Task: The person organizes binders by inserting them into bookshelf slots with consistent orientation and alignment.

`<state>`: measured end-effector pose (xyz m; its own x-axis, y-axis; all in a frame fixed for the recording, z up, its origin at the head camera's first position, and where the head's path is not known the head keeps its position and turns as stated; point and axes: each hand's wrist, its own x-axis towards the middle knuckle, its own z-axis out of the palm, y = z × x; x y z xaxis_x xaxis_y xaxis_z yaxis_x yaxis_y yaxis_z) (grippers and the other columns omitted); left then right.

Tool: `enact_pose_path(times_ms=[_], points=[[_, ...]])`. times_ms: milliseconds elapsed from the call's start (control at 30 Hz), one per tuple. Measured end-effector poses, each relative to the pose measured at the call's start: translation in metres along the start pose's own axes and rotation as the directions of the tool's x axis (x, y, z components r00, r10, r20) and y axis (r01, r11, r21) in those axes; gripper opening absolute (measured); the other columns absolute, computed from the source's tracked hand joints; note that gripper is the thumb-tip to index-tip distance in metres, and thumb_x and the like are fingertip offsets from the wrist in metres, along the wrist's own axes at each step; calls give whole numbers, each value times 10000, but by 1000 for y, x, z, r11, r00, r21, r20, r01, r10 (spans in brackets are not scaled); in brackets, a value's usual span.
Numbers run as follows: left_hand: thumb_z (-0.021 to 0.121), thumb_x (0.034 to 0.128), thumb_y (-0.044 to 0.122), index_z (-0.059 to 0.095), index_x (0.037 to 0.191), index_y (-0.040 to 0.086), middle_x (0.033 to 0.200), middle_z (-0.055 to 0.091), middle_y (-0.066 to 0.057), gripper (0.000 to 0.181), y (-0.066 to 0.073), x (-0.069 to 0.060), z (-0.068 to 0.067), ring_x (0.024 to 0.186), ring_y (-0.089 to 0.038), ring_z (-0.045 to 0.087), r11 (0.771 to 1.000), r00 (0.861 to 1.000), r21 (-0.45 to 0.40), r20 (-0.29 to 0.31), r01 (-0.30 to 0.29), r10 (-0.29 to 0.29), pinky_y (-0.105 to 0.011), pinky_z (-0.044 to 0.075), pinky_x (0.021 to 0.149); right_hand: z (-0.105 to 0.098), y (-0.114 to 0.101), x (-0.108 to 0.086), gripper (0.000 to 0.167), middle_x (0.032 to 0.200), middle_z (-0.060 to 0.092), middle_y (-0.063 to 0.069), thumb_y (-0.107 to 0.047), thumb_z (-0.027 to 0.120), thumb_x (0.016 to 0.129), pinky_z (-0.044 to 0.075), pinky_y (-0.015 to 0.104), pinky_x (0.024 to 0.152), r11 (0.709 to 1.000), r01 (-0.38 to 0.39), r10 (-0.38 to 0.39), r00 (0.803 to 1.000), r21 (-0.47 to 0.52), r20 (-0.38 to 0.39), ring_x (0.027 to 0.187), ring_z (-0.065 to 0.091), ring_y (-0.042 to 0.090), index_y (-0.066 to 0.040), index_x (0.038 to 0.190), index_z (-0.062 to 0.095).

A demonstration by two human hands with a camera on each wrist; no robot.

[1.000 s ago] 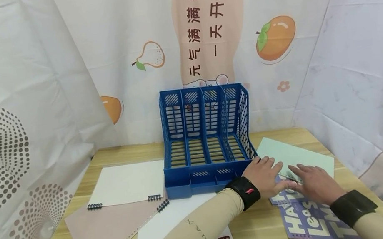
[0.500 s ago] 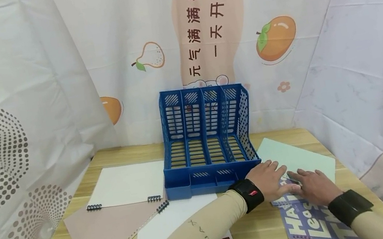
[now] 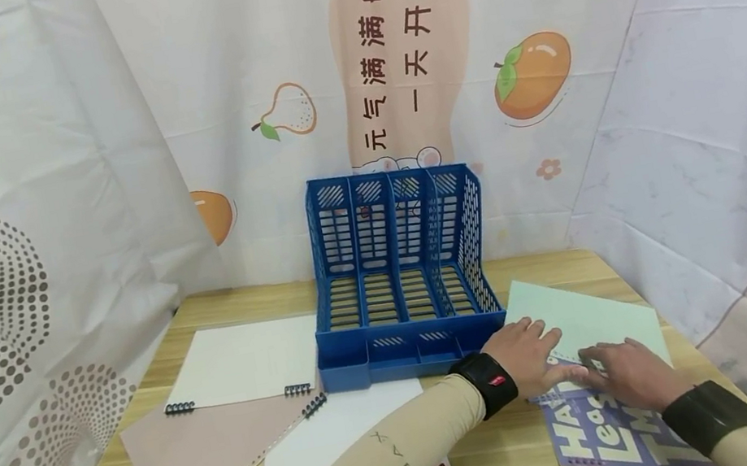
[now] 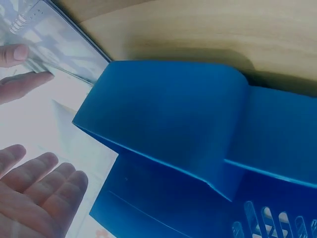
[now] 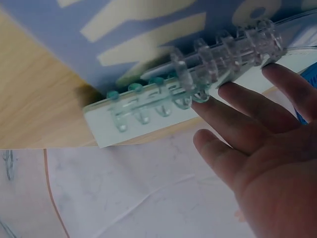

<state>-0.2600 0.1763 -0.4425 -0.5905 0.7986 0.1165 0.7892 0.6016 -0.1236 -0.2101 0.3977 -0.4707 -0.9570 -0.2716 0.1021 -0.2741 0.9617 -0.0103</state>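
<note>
My left hand (image 3: 523, 356) reaches over the left edge of the spiral notebooks at the right of the table. In the left wrist view its fingers (image 4: 62, 196) extend fairly straight and grip nothing. From the right, my right hand (image 3: 634, 371) lies over the same notebooks; its fingertips touch the clear coil bindings (image 5: 218, 62) in the right wrist view. Beneath the hands are a mint-green notebook (image 3: 595, 315) and a purple notebook (image 3: 586, 440) with large pale lettering. They overlap, and the hands partly hide where they meet.
A blue desk file organizer (image 3: 345, 376) with upright compartments stands behind my left hand. At the left lie a cream notebook (image 3: 246, 357), a dusty-pink one (image 3: 195, 452) and a white one (image 3: 326, 439). Printed curtains (image 3: 268, 226) surround the wooden table.
The mint-green notebook has shifted slightly toward me under the hands. The right hand has edged a little to the right and nearer; the left hand has dropped slightly nearer.
</note>
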Motion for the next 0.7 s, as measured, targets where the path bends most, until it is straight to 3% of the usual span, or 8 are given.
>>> enact_pose_path(times_ms=[167,333,500,700], points=[[230,957,800,416,1560,303,1521,496,81,803,4,2,4,1428,-106,426,1000,1000,16,19,16,-16,-276,333,1157,-2,1,-5,404,959,760,107,-375,772,904,512,610,847,999,-19,18,999,42,30,874,729,335,-6,1067,750],[271,971,779,464,1528,301,1474,539,93,760,10,0,4,1380,-88,476,1000,999,8,34,24,-24,-270,374,1125,0,4,-12,363,873,765,70,-355,828,843,571,492,729,999,4,-4,1000,48,-2,777,731,280,-35,1010,784],[326,1003,718,512,1484,304,1419,577,115,661,17,-2,7,1325,-62,517,999,999,-8,43,35,-34,-244,403,1087,0,5,-17,317,861,771,37,-350,847,811,571,456,700,999,37,-36,999,30,-35,760,727,244,-80,972,806],[469,1013,635,581,1381,330,1283,620,146,491,27,5,19,1218,-33,556,996,999,83,31,25,-27,-226,410,1051,-4,2,-17,247,846,771,-8,-327,856,803,568,432,694,998,52,-52,998,17,-46,751,726,201,-125,939,814]])
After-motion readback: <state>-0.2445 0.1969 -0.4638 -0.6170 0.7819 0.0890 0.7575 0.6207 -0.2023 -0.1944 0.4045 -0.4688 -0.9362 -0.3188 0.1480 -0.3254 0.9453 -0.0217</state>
